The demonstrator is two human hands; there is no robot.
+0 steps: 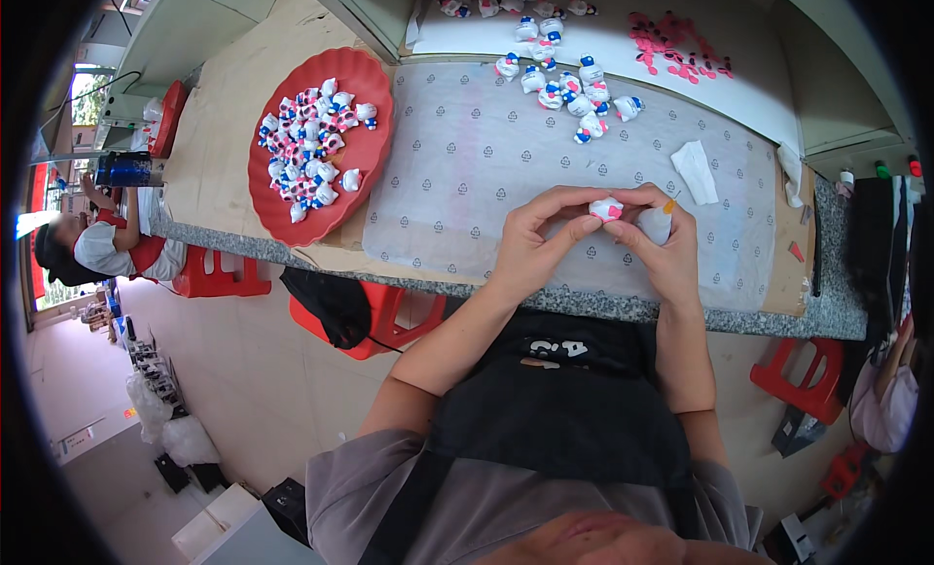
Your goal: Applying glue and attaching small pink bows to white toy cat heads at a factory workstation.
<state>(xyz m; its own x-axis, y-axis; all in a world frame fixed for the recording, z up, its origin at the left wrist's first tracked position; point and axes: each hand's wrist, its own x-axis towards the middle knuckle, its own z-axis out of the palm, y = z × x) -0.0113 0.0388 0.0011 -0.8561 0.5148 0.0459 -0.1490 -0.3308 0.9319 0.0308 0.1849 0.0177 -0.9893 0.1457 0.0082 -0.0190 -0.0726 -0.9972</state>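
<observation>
Over the paper-covered bench, a small white figurine with pink parts (pixel 605 210) is pinched between the fingertips of both hands. My left hand (pixel 542 232) grips it from the left, thumb and fingers closed on its side. My right hand (pixel 671 249) steadies its other side with thumb and forefinger. Tucked in the right palm is a small whitish squeeze bottle (pixel 655 227) with a yellow tip and a thin needle. Similar white, blue and pink figurines (pixel 582 106) lie loose on the paper beyond my hands.
A red scalloped plate (pixel 375 88) full of figurines stands at the left. Small pink pieces (pixel 681 45) are spread on the white shelf (pixel 778 98) at the back right. A crumpled tissue (pixel 694 171) lies right of my hands. Red stools (pixel 800 375) stand below; another person (pixel 107 239) sits far left.
</observation>
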